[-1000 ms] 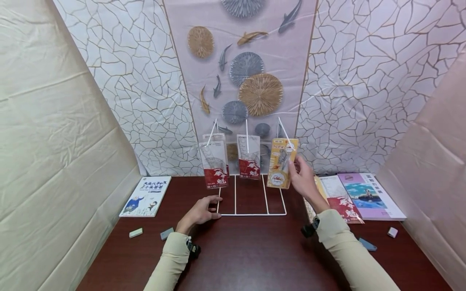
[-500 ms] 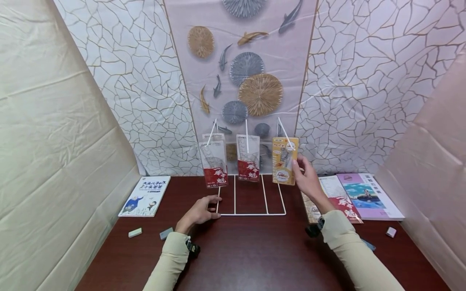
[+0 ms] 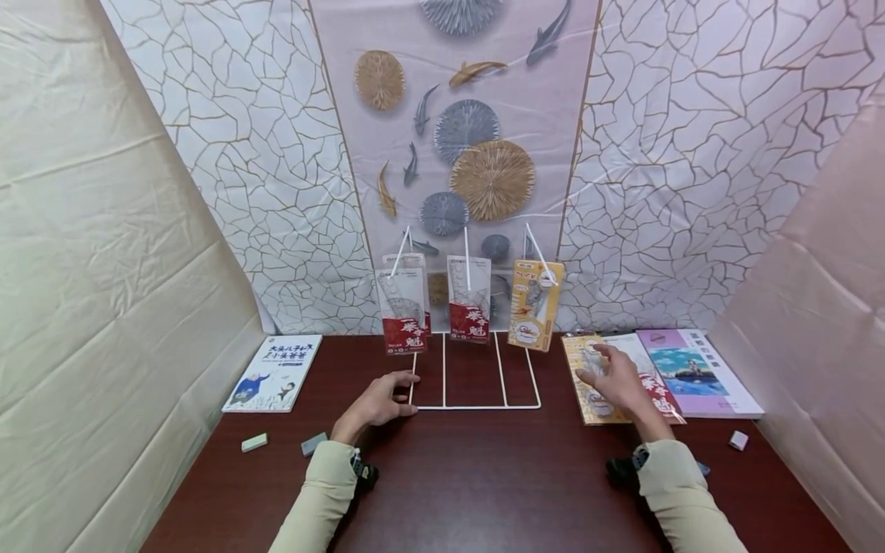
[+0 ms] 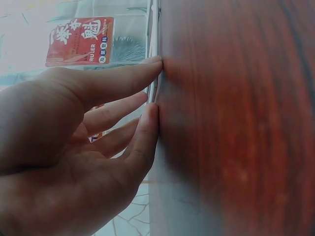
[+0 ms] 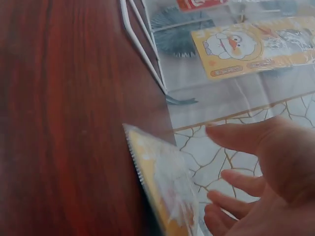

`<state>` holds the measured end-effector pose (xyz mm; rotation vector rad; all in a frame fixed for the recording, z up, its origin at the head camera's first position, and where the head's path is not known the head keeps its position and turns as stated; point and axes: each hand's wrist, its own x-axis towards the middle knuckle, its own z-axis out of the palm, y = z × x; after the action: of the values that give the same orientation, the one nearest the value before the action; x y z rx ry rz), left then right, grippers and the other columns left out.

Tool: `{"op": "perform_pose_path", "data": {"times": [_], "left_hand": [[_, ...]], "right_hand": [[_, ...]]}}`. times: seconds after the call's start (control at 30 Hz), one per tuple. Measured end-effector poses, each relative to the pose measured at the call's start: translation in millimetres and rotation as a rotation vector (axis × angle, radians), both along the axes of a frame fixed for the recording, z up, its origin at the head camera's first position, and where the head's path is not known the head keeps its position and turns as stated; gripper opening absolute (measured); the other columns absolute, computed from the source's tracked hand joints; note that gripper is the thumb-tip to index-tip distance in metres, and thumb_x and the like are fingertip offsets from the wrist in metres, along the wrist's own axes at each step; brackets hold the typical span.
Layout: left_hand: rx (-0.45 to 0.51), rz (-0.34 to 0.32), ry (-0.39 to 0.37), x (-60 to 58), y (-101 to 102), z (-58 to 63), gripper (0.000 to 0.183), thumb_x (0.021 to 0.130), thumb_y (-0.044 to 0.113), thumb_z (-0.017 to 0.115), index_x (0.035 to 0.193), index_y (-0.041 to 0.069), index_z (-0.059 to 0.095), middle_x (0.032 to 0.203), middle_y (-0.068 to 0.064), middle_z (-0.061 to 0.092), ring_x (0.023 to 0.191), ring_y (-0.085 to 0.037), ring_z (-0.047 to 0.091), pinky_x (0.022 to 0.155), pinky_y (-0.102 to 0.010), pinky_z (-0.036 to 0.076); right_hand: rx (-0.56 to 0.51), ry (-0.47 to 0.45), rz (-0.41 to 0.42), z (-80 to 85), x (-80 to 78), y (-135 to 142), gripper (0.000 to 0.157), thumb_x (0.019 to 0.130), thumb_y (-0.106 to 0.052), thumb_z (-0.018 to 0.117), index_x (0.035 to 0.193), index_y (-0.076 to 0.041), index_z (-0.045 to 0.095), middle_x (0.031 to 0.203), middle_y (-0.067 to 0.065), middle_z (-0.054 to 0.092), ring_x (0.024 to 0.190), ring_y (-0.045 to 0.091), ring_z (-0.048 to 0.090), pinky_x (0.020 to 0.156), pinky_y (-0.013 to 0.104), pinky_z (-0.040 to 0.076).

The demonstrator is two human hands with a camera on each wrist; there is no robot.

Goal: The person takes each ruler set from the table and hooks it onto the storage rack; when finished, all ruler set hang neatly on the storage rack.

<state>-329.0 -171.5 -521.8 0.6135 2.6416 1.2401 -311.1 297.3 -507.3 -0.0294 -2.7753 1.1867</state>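
Marble-patterned cloth with gold veining hangs behind a dark red-brown bench that fills the lower part of the head view. On the bench stands a white wire rack, its base lying flat and three slanting prongs rising at the back. To the right lies a purple-edged book, and well apart on the left is a white book. A red-and-white packet overlaps the purple-edged book's near edge and is itself partly covered by a yellow packet. The person's right hand is above that yellow packet, thumb spread wide from the fingers, holding nothing; whether a fingertip touches the packet cannot be told. The left hand holds the rack's near-left corner, thumb and forefinger set at the wire with a narrow gap between them. Two red-and-white ruler packs hang one behind the other on the left prong, a matching single pack on the middle one, and a yellow duck pack, tilted, on the right one. Smallest are a pale green block and a grey-blue block near the left sleeve, and a whitish block at the far right.
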Motion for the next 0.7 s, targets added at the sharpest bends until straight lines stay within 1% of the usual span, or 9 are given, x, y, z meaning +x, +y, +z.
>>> {"op": "perform_pose_path", "data": {"times": [0.07,0.1,0.17,0.27,0.43,0.57,0.7], "left_hand": [[0.002,-0.003,0.001,-0.5,0,-0.6,0.057,0.083,0.001,0.080,0.135,-0.002,0.058,0.152,-0.023,0.046,0.116,-0.037,0.067,0.096,-0.039,0.058],[0.001,-0.002,0.004,-0.6,-1,-0.9,0.057,0.083,0.001,0.080,0.135,-0.002,0.058,0.152,-0.023,0.046,0.115,-0.037,0.067,0.095,-0.039,0.059],[0.003,-0.004,0.002,-0.8,-1,-1.2,0.057,0.083,0.001,0.080,0.135,-0.002,0.058,0.152,-0.023,0.046,0.115,-0.037,0.067,0.095,-0.038,0.058],[-0.006,0.003,0.014,-1.0,-1,-0.6,0.057,0.082,0.002,0.080,0.135,-0.001,0.059,0.149,-0.022,0.049,0.115,-0.036,0.068,0.095,-0.038,0.059],[-0.013,0.008,0.024,-1.0,-1,0.7,0.057,0.082,0.004,0.081,0.135,0.000,0.059,0.143,-0.022,0.054,0.114,-0.035,0.068,0.096,-0.039,0.058],[-0.011,0.004,0.021,-0.4,0,0.3,0.057,0.082,0.002,0.081,0.134,-0.001,0.059,0.146,-0.023,0.052,0.115,-0.036,0.068,0.096,-0.038,0.058],[-0.002,-0.001,0.009,0.9,0,0.6,0.056,0.083,0.001,0.080,0.135,-0.002,0.059,0.150,-0.023,0.048,0.117,-0.037,0.066,0.097,-0.039,0.058]], "right_hand": [[0.049,-0.035,-0.018,-3.9,1.2,3,0.081,0.093,-0.031,0.071,0.153,0.004,0.029,0.152,0.039,0.025,0.138,0.059,0.025,0.108,0.072,0.032],[0.079,-0.037,-0.031,-5.8,1.2,3,0.083,0.092,-0.032,0.073,0.153,0.005,0.029,0.151,0.041,0.025,0.136,0.060,0.024,0.107,0.073,0.031],[0.123,-0.040,-0.051,-8.3,1.4,4,0.085,0.089,-0.032,0.074,0.152,0.007,0.030,0.148,0.043,0.026,0.133,0.062,0.024,0.106,0.074,0.030],[0.163,-0.040,-0.054,-11.6,0.8,5,0.087,0.086,-0.030,0.077,0.150,0.008,0.032,0.145,0.045,0.029,0.130,0.063,0.028,0.108,0.073,0.030],[0.143,-0.058,-0.056,-15.8,-0.5,6,0.090,0.082,-0.029,0.082,0.150,0.006,0.033,0.143,0.045,0.031,0.131,0.060,0.032,0.111,0.070,0.031],[0.124,0.013,-0.078,-17.8,-2.6,7,0.089,0.081,-0.026,0.083,0.149,0.007,0.035,0.138,0.044,0.039,0.126,0.058,0.040,0.108,0.068,0.036],[0.076,0.085,-0.118,-19.5,-4.4,9,0.084,0.083,-0.020,0.081,0.149,0.007,0.036,0.132,0.041,0.050,0.119,0.053,0.050,0.101,0.063,0.044]]}}
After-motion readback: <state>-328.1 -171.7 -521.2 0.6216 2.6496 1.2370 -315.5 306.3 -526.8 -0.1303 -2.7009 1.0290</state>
